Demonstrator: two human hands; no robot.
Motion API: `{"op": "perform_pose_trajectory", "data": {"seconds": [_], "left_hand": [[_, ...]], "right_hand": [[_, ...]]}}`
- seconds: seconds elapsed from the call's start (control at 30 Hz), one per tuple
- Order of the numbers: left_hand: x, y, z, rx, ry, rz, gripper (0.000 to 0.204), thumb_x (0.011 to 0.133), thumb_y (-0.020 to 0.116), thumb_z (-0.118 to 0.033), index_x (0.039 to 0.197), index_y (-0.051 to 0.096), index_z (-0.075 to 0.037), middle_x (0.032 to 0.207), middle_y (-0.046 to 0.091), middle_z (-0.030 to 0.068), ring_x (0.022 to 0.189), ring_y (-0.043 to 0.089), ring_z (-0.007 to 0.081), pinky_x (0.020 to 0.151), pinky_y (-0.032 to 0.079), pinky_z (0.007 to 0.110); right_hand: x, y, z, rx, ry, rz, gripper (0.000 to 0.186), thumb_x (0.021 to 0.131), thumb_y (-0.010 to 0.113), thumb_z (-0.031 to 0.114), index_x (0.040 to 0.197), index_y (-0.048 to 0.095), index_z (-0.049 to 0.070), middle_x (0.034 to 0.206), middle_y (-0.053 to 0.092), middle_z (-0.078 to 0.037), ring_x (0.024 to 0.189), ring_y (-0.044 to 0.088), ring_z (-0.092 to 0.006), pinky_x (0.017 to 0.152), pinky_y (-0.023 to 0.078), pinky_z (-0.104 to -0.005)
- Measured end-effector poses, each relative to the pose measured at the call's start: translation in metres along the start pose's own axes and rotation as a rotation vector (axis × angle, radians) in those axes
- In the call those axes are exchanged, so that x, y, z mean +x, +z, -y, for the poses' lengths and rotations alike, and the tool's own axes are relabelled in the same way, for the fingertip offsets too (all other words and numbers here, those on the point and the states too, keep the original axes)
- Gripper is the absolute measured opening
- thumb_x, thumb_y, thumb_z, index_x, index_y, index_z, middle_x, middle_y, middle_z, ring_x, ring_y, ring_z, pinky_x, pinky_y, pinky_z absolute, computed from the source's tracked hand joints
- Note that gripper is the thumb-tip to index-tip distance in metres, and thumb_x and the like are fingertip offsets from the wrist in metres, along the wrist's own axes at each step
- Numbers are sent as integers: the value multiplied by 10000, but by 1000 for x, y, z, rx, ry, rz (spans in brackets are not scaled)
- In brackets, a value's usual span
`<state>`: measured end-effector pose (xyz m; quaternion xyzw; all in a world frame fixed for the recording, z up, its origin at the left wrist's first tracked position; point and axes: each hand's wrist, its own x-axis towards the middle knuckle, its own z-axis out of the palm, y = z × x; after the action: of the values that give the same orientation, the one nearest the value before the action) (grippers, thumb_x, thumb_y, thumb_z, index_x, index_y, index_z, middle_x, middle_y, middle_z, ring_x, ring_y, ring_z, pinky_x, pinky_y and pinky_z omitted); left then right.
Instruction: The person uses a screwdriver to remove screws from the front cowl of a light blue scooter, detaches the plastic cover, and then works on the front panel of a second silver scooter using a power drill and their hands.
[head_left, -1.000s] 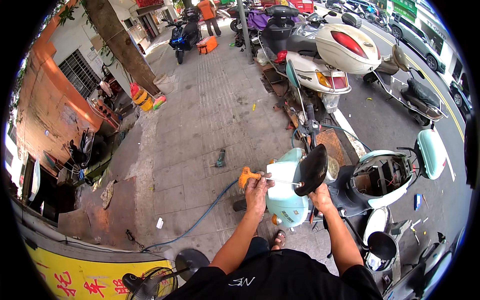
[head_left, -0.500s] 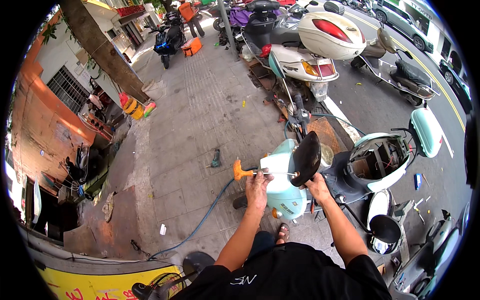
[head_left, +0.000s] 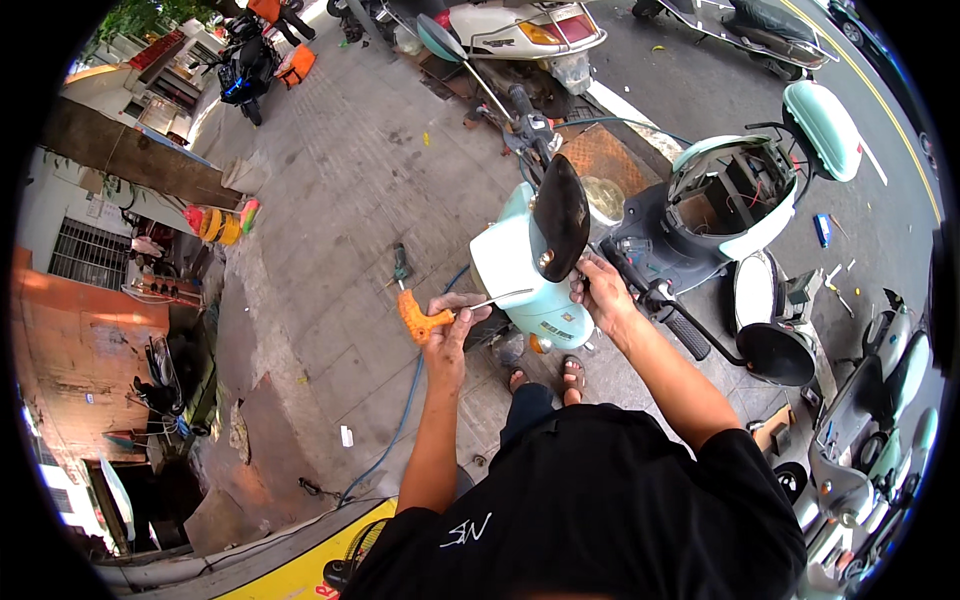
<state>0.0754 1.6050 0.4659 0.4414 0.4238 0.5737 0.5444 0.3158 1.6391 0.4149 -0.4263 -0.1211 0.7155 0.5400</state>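
Note:
My left hand (head_left: 448,340) is closed around a screwdriver (head_left: 418,317) with an orange angled handle, its thin shaft pointing right across a pale mint scooter's front cover (head_left: 500,262). The shaft's tip is apart from the black oval panel (head_left: 562,215) above that cover. Close under the panel's lower edge is my right hand (head_left: 606,293), fingers pinched together. Whatever they hold is too small or hidden to make out. Beside that hand lies the scooter's handlebar (head_left: 660,300); the seat opening (head_left: 735,185) stands uncovered farther right.
On the paving lies a green power tool (head_left: 401,264), with a blue hose (head_left: 400,425) curving past it. A round black mirror (head_left: 777,354) and a removed seat (head_left: 757,295) are at the right. Other scooters (head_left: 515,30) stand at the back, and more at the lower right.
The screwdriver has been drawn back left from the black panel, its handle now tilted. My right hand has shifted to below the panel's edge. The whole view has turned and shifted.

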Motion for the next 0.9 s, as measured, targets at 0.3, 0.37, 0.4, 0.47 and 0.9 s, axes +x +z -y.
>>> {"op": "perform_pose_trajectory", "data": {"seconds": [0.3, 0.37, 0.4, 0.47, 0.9], "left_hand": [[-5, 13, 23, -159, -1, -17, 211, 923, 570, -171, 1044, 477, -26, 1138, 569, 166, 1001, 611, 242, 937, 487, 386], [-11, 15, 22, -119, 23, 5, 323, 920, 580, -209, 1121, 464, 15, 1193, 543, 174, 1048, 601, 248, 947, 481, 375], [-15, 12, 20, -124, -19, 21, 359, 920, 580, -227, 1150, 458, 21, 1203, 539, 174, 1049, 601, 246, 940, 484, 369], [-24, 6, 18, -139, -110, 48, 434, 920, 580, -261, 1209, 446, 33, 1225, 532, 175, 1051, 601, 241, 927, 489, 359], [-40, -45, -10, 1027, 288, -11, 669, 793, 726, -201, 1358, 393, -68, 1384, 347, 216, 1195, 441, 352, 958, 428, 439]], "right_hand": [[-22, 50, -29, 70, 209, 299, 257, 935, 571, 317, 1016, 593, 73, 697, 451, 48, 591, 401, -65, 536, 349, -228], [-8, 55, -31, 106, 191, 278, 233, 944, 557, 302, 974, 592, 73, 683, 451, 45, 582, 402, -69, 532, 351, -228], [-3, 56, -33, 105, 194, 272, 226, 946, 551, 295, 954, 590, 73, 678, 452, 43, 578, 403, -71, 530, 352, -229], [2, 56, -36, 88, 194, 270, 217, 951, 541, 281, 920, 586, 72, 670, 457, 38, 569, 404, -73, 525, 354, -231], [6, 52, -45, 60, 181, 183, 210, 953, 525, 241, 918, 587, 44, 717, 520, 6, 574, 422, -77, 520, 391, -241]]}}
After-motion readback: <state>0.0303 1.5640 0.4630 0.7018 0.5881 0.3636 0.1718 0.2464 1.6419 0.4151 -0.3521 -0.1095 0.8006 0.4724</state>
